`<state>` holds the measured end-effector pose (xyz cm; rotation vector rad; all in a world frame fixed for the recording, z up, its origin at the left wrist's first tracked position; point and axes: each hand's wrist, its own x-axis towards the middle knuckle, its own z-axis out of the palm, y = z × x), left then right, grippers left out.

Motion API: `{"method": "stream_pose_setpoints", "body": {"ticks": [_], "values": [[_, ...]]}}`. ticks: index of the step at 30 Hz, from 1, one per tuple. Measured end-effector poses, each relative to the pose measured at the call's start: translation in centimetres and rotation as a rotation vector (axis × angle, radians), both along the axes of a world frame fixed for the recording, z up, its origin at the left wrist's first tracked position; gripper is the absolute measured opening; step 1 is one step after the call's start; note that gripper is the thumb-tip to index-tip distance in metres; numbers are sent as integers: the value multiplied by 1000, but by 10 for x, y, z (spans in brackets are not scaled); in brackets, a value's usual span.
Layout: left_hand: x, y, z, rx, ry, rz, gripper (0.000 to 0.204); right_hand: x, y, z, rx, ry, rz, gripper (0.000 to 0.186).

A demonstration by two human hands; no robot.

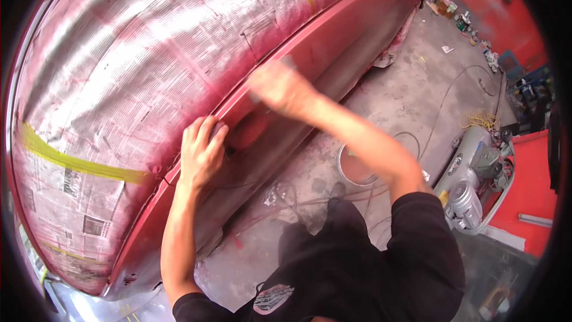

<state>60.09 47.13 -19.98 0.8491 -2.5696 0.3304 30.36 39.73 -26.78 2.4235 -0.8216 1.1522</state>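
A long red car body panel runs diagonally from lower left to upper right, its upper part glossy and its lower part dusty grey. Newspaper masking sheet, stained with red overspray, covers the surface above it, held by yellow masking tape. My left hand rests at the panel's top edge, fingers bent around a small dark piece I cannot make out. Farther along the same edge, my right hand is closed like a fist and smeared by motion. Something greyish shows at its knuckles, too blurred to name.
A round bucket stands on the grey concrete floor to the right of the panel. Beyond it are an air compressor, a bundle of yellow cord and trailing hoses. Cans and bottles line the red wall.
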Motion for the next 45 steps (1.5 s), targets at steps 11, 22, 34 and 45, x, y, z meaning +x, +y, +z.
{"method": "stream_pose_setpoints", "body": {"ticks": [11, 22, 34, 45], "values": [[-18, -23, -8, 17, -110, 25, 60, 4, 7, -22, 75, -146, -116, 39], [-20, -22, -5, 15, -93, 35, 55, -201, -104, -30, 27, -146, -352, 50], [-29, -22, -8, 45, -4, 76, 58, -73, -31, -9, 175, -184, -117, 34], [-71, -33, -29, -63, 77, 179, 50, -284, -124, -13, 272, -125, -362, 54]]}}
